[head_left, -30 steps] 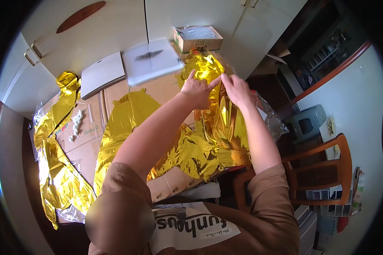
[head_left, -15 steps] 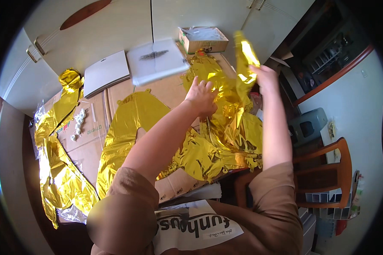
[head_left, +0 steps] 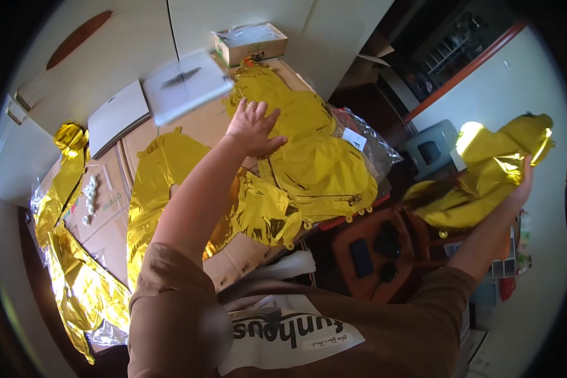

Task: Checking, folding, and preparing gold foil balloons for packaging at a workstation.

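My left hand (head_left: 255, 129), its fingers spread, lies over a flat, deflated gold foil balloon (head_left: 324, 170) on the cardboard. Out to the right, past the table's edge, my right hand (head_left: 521, 183) grips another limp gold foil balloon (head_left: 485, 179), which sags to the left above a chair; part of that grip is hidden by the foil. An arched gold foil balloon (head_left: 154, 189) lies left of my left forearm and partly under it. Along the table's left side stretches a long, crumpled gold foil balloon (head_left: 75, 277).
Cardboard (head_left: 116, 167) covers the table. At the back sit a grey laptop (head_left: 120, 116), a flat translucent case (head_left: 186, 88) and a box of clear plastic (head_left: 252, 47). White beads (head_left: 90, 198) lie at left. A wooden chair (head_left: 346, 246) with dark items stands right, a grey stool (head_left: 431, 148) beyond.
My right hand has swung out to the right with its balloon, away from the pile. The balloon under my left hand now lies flatter and more spread out. The view has shifted rightward.
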A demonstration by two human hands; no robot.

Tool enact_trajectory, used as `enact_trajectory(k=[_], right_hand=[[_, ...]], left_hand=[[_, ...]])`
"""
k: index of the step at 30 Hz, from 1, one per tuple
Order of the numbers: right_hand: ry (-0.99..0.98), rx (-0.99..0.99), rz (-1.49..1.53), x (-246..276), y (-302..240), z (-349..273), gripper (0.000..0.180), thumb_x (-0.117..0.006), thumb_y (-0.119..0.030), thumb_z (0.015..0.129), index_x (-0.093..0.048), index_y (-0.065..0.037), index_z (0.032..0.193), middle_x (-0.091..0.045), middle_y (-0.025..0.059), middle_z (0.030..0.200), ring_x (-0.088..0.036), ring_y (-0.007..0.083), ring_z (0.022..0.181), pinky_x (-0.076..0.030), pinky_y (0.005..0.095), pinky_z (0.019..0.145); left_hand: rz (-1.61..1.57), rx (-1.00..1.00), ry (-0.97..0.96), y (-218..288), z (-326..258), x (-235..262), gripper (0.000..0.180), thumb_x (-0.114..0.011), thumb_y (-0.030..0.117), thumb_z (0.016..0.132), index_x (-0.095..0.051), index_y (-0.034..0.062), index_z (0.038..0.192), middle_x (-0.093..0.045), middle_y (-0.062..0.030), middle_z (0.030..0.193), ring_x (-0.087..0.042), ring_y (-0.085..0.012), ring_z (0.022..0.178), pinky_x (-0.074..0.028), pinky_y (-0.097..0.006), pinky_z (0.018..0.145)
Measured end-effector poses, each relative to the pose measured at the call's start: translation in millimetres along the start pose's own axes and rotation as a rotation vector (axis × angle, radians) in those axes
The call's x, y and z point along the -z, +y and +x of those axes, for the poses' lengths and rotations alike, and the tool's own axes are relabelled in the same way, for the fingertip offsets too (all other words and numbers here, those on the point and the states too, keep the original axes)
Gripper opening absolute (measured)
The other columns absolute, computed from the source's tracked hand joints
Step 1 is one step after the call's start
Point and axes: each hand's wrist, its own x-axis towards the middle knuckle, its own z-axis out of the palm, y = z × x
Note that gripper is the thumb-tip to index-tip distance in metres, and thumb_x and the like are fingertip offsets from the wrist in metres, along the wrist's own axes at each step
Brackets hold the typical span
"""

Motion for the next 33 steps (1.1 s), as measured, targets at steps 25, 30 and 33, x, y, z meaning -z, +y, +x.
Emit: enact_trajectory(k=[25, 30, 33], right_hand=[[-1.111, -0.056, -0.822, -500.8, 131.1, -483.8, 0.046, -0.064, -0.048, 0.082, -0.071, -0.009, 0.105, -0.068, 0.0154, 0.113, -0.063, 0.0370, 0.107, -0.044, 0.0501, 0.098], [-1.419, 0.602, -0.560, -487.3, 154.9, -437.9, 0.045, -0.060, -0.046, 0.092, -0.069, -0.013, 0.122, -0.059, 0.0121, 0.137, -0.047, 0.0344, 0.133, -0.034, 0.0458, 0.114], [-1.507, 0.738, -0.627, -462.0, 177.0, -422.6, 0.050, -0.056, -0.041, 0.098, -0.058, -0.012, 0.139, -0.047, 0.0147, 0.151, -0.036, 0.0356, 0.144, -0.026, 0.0503, 0.119]], left_hand=[[-0.341, 0.369, 0.372, -68.5, -343.4, -41.5, 0.049, -0.072, 0.032, 0.084, -0.061, 0.0062, 0.124, -0.056, -0.0147, 0.130, -0.049, -0.0344, 0.126, -0.040, -0.046, 0.106], [-0.318, 0.322, 0.443, -71.5, -344.6, -44.6, 0.053, -0.074, 0.037, 0.081, -0.061, 0.0061, 0.122, -0.056, -0.0119, 0.120, -0.052, -0.0320, 0.118, -0.040, -0.044, 0.104], [-0.312, 0.306, 0.456, -72.4, -346.5, -45.4, 0.056, -0.074, 0.039, 0.082, -0.060, 0.0062, 0.125, -0.056, -0.0118, 0.119, -0.051, -0.0322, 0.117, -0.039, -0.045, 0.105]])
